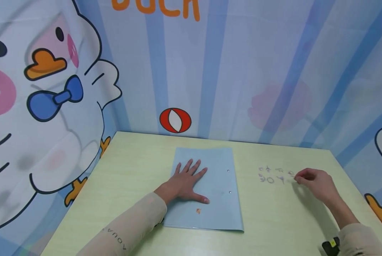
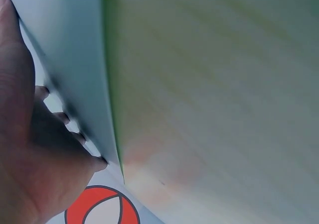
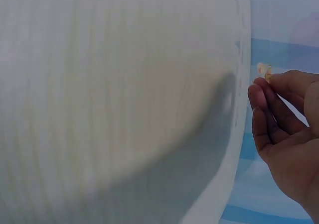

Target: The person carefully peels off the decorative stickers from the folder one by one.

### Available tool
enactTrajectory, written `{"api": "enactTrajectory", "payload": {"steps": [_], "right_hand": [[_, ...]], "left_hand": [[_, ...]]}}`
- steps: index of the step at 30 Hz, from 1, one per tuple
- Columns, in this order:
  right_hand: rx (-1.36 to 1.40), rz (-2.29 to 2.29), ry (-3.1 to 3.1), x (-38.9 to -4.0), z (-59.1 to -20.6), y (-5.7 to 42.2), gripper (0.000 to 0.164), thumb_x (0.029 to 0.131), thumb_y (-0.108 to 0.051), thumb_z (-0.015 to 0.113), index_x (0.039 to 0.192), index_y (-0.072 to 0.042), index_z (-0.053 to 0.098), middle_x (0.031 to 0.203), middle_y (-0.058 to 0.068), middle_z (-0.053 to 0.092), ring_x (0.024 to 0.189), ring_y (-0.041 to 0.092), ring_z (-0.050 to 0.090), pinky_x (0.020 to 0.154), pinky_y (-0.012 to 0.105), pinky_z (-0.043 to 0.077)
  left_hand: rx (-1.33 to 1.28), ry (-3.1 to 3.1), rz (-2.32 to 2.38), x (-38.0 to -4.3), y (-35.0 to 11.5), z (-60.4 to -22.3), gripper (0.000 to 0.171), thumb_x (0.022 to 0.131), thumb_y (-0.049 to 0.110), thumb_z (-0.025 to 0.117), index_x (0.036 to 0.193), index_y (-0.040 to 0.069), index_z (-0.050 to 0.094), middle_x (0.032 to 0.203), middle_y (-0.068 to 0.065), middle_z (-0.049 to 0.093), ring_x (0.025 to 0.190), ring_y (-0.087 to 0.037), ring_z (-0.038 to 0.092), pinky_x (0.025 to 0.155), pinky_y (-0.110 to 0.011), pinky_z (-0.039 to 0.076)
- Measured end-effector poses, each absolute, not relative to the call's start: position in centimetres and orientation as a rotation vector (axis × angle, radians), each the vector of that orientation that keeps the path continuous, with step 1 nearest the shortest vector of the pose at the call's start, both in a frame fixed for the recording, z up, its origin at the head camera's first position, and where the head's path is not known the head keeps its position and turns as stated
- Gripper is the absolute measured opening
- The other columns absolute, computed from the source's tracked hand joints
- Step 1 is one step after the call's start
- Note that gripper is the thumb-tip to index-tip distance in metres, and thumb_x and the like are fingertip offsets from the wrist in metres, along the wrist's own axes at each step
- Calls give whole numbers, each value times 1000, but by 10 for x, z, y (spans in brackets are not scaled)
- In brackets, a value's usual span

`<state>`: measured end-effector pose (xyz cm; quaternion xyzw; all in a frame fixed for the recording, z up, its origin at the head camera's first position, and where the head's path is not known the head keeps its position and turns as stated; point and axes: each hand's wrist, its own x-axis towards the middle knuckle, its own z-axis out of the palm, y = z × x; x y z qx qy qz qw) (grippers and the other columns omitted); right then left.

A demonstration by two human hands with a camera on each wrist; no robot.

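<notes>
A light blue folder (image 1: 214,213) lies on the table, a small orange-brown patch (image 1: 198,211) near its lower edge and two small round dots near its right edge. My left hand (image 1: 187,183) rests on the folder, palm down with fingers spread. To the right of it, my right hand (image 1: 315,181) is raised over the table, casting a shadow. Between its thumb and index finger it pinches a small, thin, whitish piece with orange marks (image 3: 264,70), like a sticker. Several small purplish shapes (image 1: 270,180) lie in two rows on the table just left of this hand.
The pale yellow wood-grain table (image 1: 274,220) ends at the back against a blue striped cloth (image 1: 229,71) printed with cartoon ducks and a red ball (image 1: 175,120). A small black device with a yellow-green mark (image 1: 331,246) sits at the right wrist.
</notes>
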<state>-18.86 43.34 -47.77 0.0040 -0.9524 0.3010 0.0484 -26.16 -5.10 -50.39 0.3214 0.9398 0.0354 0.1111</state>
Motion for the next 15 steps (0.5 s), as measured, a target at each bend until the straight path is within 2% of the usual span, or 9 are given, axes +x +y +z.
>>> {"api": "enactTrajectory", "payload": {"steps": [7, 15], "right_hand": [[27, 763, -2941, -191, -495, 438, 16, 103, -16, 71, 106, -2, 78, 98, 12, 75, 82, 21, 66, 63, 34, 50], [189, 591, -2961, -195, -492, 436, 10, 97, -5, 71, 97, 1, 78, 100, 21, 73, 84, 33, 68, 68, 41, 54]], "left_hand": [[947, 2755, 103, -262, -52, -504, 119, 80, 93, 57, 172, 32, 13, 179, -4, 1, 164, -37, -1, 126, -69, 6], [946, 2758, 103, -261, -52, -504, 119, 80, 93, 56, 172, 32, 13, 179, -4, 1, 164, -36, -1, 126, -68, 5]]}}
